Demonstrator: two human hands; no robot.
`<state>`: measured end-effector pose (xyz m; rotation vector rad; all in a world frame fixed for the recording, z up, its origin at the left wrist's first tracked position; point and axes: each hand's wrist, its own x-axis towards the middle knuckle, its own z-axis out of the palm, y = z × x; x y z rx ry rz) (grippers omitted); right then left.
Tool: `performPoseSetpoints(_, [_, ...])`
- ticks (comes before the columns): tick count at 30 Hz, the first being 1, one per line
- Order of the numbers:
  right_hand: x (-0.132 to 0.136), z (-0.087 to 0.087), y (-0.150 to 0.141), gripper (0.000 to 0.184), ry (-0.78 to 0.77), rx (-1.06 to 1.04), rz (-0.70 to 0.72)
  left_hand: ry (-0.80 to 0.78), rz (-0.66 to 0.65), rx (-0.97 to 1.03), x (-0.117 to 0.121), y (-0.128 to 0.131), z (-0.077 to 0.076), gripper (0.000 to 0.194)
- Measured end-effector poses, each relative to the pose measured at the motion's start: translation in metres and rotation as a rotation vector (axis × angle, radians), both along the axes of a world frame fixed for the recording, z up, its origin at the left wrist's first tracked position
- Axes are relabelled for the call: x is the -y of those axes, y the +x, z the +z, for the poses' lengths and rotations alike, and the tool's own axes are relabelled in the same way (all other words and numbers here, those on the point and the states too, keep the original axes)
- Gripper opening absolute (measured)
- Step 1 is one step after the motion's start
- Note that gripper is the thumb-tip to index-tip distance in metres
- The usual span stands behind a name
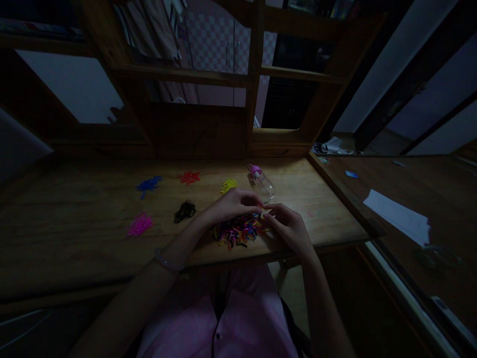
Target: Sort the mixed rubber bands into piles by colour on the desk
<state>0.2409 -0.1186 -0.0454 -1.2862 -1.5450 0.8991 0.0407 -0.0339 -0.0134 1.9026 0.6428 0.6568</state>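
Note:
A mixed heap of small coloured bands (237,231) lies on the wooden desk (93,223) near its front edge. My left hand (233,205) hovers over the heap's far side, fingers pinched together at the tips. My right hand (288,226) sits at the heap's right, fingers curled, its tips meeting those of the left hand. What the fingertips pinch is too small to name. Sorted little piles lie further back: blue (148,185), red (189,177), yellow (228,185), black (184,211) and pink (139,224).
A clear bottle with a pink cap (261,181) lies just behind my hands. Wooden shelving (208,124) rises at the desk's back. To the right a second, darker surface holds white paper (398,215) and a small blue item (351,174). The room is dim.

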Motion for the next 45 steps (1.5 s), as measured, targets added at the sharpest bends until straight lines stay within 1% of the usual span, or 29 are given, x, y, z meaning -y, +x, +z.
performPoseSetpoints(7, [0.000, 0.000, -0.002, 0.030, -0.043, -0.065, 0.018, 0.026, -0.014, -0.002, 0.002, 0.001, -0.002, 0.023])
performPoseSetpoints(15, [0.000, -0.002, -0.001, 0.027, -0.011, 0.018, 0.002, 0.048, 0.000, -0.043, 0.006, 0.004, 0.000, 0.025])
performPoseSetpoints(23, [-0.001, -0.002, 0.001, 0.027, -0.012, -0.009, -0.044, 0.082, 0.031, -0.049, 0.007, 0.003, 0.004, 0.021])
performPoseSetpoints(27, [0.000, 0.000, 0.000, 0.030, -0.008, -0.016, -0.067, 0.042, 0.047, -0.030, 0.004, 0.001, 0.001, 0.022])
performPoseSetpoints(31, [0.001, 0.003, 0.000, 0.031, -0.014, -0.049, -0.091, -0.028, 0.035, 0.020, 0.000, -0.001, -0.002, 0.022])
performPoseSetpoints(37, [0.001, 0.003, 0.001, 0.032, -0.056, -0.150, -0.111, -0.116, 0.043, 0.071, 0.000, -0.004, 0.004, 0.017])
performPoseSetpoints(41, [0.001, 0.003, 0.000, 0.029, -0.070, -0.198, -0.099, -0.115, 0.042, 0.100, -0.001, -0.006, 0.007, 0.013])
performPoseSetpoints(45, [0.001, 0.003, 0.000, 0.028, -0.065, -0.214, -0.087, -0.060, 0.065, 0.086, -0.005, -0.008, 0.006, 0.011])
